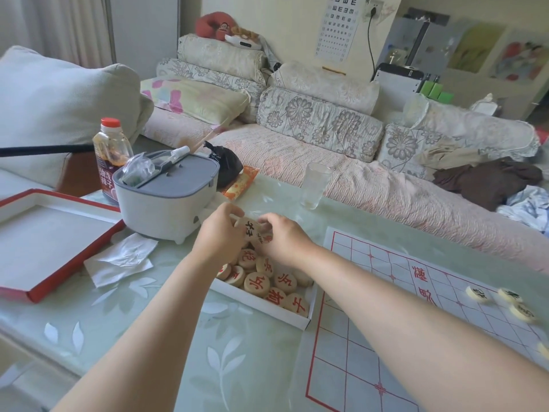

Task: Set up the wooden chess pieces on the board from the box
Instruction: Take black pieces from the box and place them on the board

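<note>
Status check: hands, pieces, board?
Both hands, left hand and right hand, over box, holding black-marked piece. Red pieces remain boxed. Three pieces on board. Path clear.

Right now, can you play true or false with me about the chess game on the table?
1. Both hands are over the box of wooden pieces. True: the left hand and right hand are together there.
2. The board has no pieces on it yet. False: a few black-lettered pieces sit near its right edge.
3. The drinking glass is full of juice. False: it looks empty.
4. The pieces in the box show red characters. True.
</note>
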The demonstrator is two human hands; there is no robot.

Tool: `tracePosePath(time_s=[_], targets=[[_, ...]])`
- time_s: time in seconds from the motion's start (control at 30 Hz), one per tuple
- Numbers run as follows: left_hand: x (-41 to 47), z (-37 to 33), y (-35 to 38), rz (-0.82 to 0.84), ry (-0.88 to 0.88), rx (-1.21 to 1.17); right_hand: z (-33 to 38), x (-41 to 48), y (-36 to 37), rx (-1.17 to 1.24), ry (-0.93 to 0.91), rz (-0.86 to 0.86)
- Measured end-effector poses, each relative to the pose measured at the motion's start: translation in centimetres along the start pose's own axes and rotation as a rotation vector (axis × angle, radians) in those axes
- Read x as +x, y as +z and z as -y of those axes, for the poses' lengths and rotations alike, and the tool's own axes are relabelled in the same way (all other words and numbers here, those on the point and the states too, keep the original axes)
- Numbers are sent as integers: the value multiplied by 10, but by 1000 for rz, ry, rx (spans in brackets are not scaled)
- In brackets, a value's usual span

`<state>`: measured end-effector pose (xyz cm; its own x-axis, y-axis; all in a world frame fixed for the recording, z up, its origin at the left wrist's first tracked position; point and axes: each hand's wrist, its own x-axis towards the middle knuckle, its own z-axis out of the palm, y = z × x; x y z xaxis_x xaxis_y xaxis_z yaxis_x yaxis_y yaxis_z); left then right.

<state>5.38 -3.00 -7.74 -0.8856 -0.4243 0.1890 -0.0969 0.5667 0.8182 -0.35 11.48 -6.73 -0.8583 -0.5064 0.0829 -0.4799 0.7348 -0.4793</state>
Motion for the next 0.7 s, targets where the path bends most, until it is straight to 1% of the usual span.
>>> tracePosePath(time_s=[0.1,0.27,0.37,0.47,0.57,0.7], targets=[[0,3,-4,-34,21,77,-3,3,8,-27,103,39],[-2,2,0,9,45,152,-6,7,15,-29,133,17],[-4,-5,5,14,72,170,-10,1,8,-20,126,-29],[-10,-21,15,20,94,156,-19,-15,-9,43,130,-105],[-21,-44,31,75,107,112,-37,-44,-33,30,143,-167],[-46,-81,61,197,177,96,-66,-96,-64,46,197,-215]])
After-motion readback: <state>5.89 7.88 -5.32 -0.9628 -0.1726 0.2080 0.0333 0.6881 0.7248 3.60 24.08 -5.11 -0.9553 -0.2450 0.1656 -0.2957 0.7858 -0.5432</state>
